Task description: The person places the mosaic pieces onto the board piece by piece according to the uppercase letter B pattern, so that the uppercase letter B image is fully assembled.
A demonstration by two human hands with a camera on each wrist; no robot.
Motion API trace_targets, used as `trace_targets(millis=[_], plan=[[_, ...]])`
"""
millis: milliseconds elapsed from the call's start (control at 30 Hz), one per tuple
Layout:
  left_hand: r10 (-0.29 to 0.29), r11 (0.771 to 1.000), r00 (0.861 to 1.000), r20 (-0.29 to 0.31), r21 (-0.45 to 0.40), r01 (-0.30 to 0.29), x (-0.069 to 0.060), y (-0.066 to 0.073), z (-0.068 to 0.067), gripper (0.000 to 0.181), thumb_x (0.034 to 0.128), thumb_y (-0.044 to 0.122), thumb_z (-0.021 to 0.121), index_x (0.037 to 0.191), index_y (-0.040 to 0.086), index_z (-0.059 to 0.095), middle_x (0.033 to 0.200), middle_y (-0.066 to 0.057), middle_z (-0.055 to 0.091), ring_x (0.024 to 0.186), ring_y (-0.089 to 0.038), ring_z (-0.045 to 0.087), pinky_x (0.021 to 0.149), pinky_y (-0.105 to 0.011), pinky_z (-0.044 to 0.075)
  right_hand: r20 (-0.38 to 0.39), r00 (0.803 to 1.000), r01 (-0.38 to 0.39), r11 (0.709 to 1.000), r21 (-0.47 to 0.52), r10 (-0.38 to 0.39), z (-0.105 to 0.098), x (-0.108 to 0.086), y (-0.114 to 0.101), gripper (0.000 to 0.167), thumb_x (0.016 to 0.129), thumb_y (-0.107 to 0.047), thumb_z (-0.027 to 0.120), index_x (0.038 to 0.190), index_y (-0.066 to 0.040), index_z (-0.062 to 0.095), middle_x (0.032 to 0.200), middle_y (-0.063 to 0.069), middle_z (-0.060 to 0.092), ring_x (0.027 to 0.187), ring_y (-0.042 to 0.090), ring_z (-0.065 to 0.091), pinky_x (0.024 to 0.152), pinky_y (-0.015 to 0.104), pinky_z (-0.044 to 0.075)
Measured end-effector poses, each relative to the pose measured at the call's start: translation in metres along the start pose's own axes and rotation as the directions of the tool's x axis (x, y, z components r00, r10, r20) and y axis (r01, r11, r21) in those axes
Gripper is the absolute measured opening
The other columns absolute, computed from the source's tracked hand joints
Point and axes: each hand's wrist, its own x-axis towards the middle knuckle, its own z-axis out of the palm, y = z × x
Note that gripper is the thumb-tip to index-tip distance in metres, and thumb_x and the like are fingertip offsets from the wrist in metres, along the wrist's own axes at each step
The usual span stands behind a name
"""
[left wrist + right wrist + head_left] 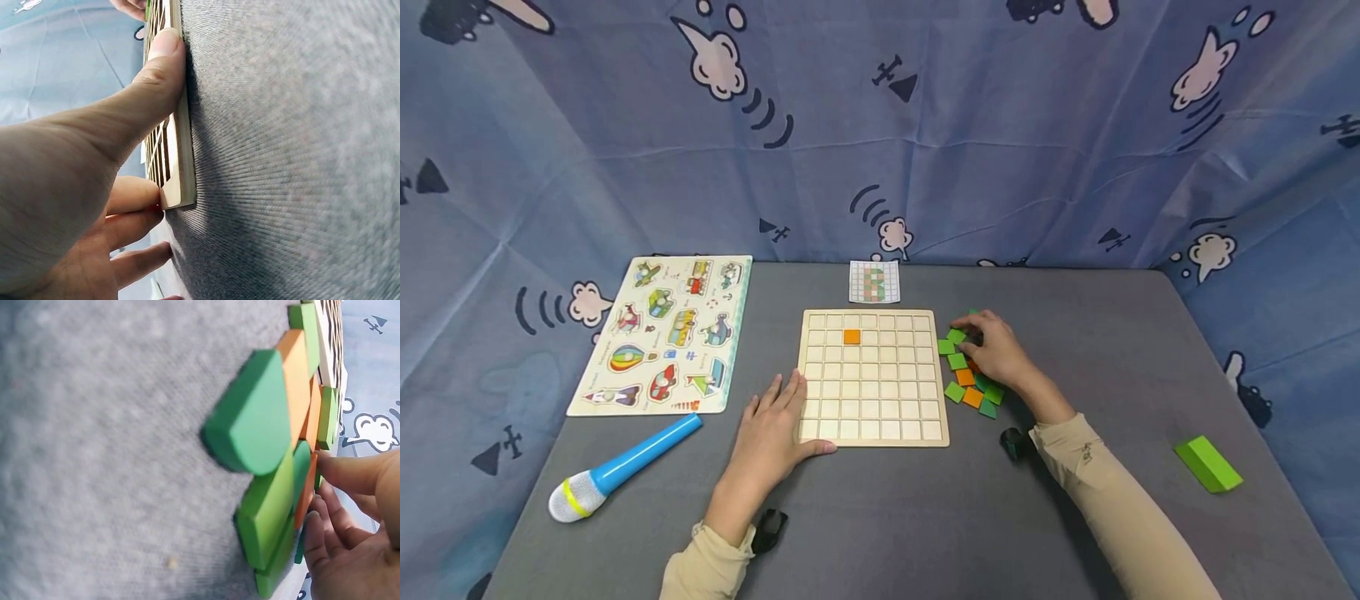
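Note:
A square wooden grid board point(872, 379) lies flat, with one orange tile point(852, 337) in a cell near its far side. My left hand point(769, 437) rests at the board's near left corner, fingers extended along the left edge. Its thumb point(164, 62) presses the front edge. To the right of the board is a loose pile of light green, dark green and orange tiles point(972, 397). At the pile's far end my right hand point(996, 350) has thumb and fingertips on either side of a light green tile point(957, 335), which it appears to pinch. The fingers partly hide neighbouring tiles.
A pattern card point(874, 282) lies behind the board. On the left are a picture puzzle board point(658, 337) and a blue toy microphone point(625, 468). A green block point(1208, 464) sits far right on the grey table point(880, 525); a patterned curtain point(880, 125) hangs behind.

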Motion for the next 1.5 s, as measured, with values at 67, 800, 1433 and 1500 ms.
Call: trace_targets(millis=[67,800,1433,1500], plan=[[0.001,1.000,1.000,0.000,0.001,-0.001,-0.001,0.000,0.000,0.110,0.0779,0.053,0.090,0.161,-0.002,0.042,0.169,-0.019,0.039,0.158,-0.044,0.034,0.121,-0.071,0.032,0.003,1.000,-0.006,1.000,0.001,0.006,0.000,0.000,0.000,0.036,0.101,0.001,0.068,0.137,0.002,0.067,0.127,0.024,0.058,0.115,0.039,0.060,0.099,0.054,0.052],[-0.003,1.000,1.000,0.006,-0.005,0.003,-0.001,-0.001,0.000,0.111,0.0789,0.052,0.089,0.162,-0.002,0.040,0.170,-0.020,0.037,0.159,-0.044,0.032,0.120,-0.072,0.032,-0.217,0.975,-0.026,0.996,0.089,0.045,-0.003,0.003,-0.022,0.007,0.100,0.000,0.070,0.107,0.001,0.072,0.098,0.019,0.067,0.074,0.027,0.054,0.065,0.034,0.044],[-0.007,1.000,1.000,0.011,-0.009,0.007,-0.001,0.000,-0.002,0.111,0.0788,0.053,0.089,0.162,-0.001,0.040,0.171,-0.019,0.035,0.160,-0.043,0.031,0.122,-0.071,0.031,-0.143,0.988,-0.015,0.970,0.243,0.051,0.047,0.014,-0.064,0.005,0.095,-0.005,0.078,0.100,-0.003,0.078,0.090,0.013,0.072,0.076,0.019,0.061,0.069,0.027,0.048],[-0.008,1.000,1.000,0.012,-0.013,0.008,0.000,0.000,-0.002,0.110,0.0788,0.053,0.089,0.162,-0.001,0.040,0.171,-0.019,0.035,0.160,-0.044,0.031,0.122,-0.071,0.031,-0.159,0.985,-0.021,0.970,0.242,0.061,0.049,0.016,-0.067,0.004,0.095,-0.006,0.079,0.099,-0.004,0.079,0.090,0.012,0.073,0.077,0.019,0.062,0.070,0.027,0.049]])
